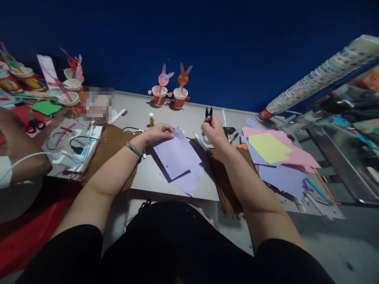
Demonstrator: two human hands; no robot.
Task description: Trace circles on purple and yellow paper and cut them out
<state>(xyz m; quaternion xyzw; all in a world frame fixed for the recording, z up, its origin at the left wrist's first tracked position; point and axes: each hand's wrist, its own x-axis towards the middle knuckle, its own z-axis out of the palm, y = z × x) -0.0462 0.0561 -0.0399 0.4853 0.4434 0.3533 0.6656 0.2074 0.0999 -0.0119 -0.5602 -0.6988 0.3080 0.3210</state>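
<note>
Left hand (158,133), center of frame – grip pinched on the upper edge of a purple sheet (179,156), a second purple sheet (192,184) partly under it. Right hand (214,131), just right of center – grip closed around black scissors (209,114), blades up and parted. Small yellow bottle (152,120) on bench (133,105), two rabbit-topped cups (160,96) upper center, yellow paper (268,148) right of frame.

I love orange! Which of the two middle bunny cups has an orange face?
The right bunny cup: its face is orange, while the left bunny cup has a pink one.
</note>
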